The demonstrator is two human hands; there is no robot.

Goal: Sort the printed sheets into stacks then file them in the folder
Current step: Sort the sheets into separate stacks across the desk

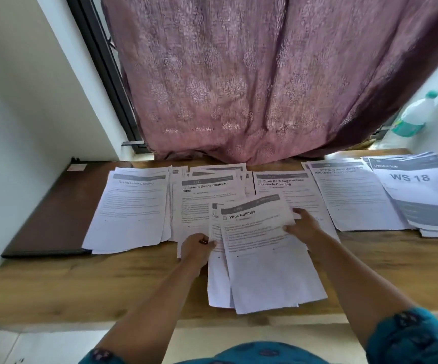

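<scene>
Here, a wooden counter (55, 290) runs beneath a mauve curtain (252, 74), with printed sheets laid out in a row. At the far left lies a dark brown folder (52, 206), closed and flat against the wall. Just beside it, overlapping its right edge, sits the "Dishwasher Loading" stack (131, 206). Next comes the "Return Dining Chairs" stack (199, 195), untidy at its top edge.

In front of that, near the middle, the person holds a loose bundle topped by the "Wipe Railings" sheet (262, 248). The left hand (197, 248) pinches the bundle's left edge; the right hand (302, 224) grips the top sheet's upper right edge, thumb on the paper. Behind the right hand lies the "Shoe Rack Organization" stack (281, 185), then another titled stack (354, 198), then the "WS 18" stack (417, 190). A plastic bottle (414, 114) stands on the sill at far right.

The step appears to be peeling off the top sheet for sorting. It would go best by lifting only that sheet, checking its heading against the row, and squaring the fanned bundle so nothing slides off the counter's near edge.
</scene>
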